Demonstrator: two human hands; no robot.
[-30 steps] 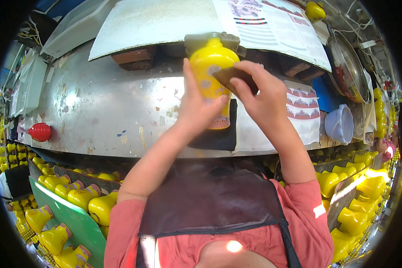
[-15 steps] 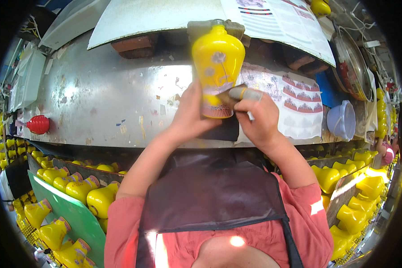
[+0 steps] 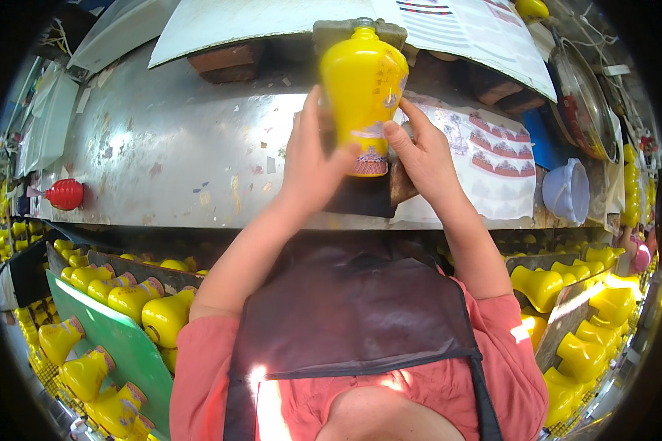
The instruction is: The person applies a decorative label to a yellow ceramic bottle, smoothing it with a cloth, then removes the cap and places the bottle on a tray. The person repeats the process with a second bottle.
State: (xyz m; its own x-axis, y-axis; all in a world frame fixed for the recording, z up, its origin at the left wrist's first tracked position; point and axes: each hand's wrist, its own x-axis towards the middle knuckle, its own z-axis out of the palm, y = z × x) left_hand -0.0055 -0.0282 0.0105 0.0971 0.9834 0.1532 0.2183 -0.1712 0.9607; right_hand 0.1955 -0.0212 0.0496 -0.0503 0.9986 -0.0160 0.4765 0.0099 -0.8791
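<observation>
View: head camera only; clock directions taken from the bottle.
Yellow bottle (image 3: 360,92): upper middle, neck to 12, base to 6; floral decals on the right flank, patterned band at the base.
Grey block (image 3: 329,34): 12 o'clock, behind the bottle's neck.
Left hand (image 3: 309,158): 8 o'clock, blurred; thumb spread wide from fingers, thumb at the bottle's lower front, fingers by its left flank.
Right hand (image 3: 428,154): 4 o'clock; thumb and forefinger at the bottle's right edge, other fingers hidden, can't tell whether it pinches.
Brown flat piece (image 3: 401,185): 5 o'clock, beneath right palm; grip on it hidden.
Dark cloth (image 3: 368,200): 6 o'clock, under base.
Decal sheet (image 3: 500,195): 4 o'clock, flat on metal table (image 3: 162,169).
Pale bucket (image 3: 566,192): 4 o'clock, farther out.
Red container (image 3: 65,194): 8 o'clock, well apart.
Green board (image 3: 118,334): 7 to 8 o'clock, more yellow bottles either side.
</observation>
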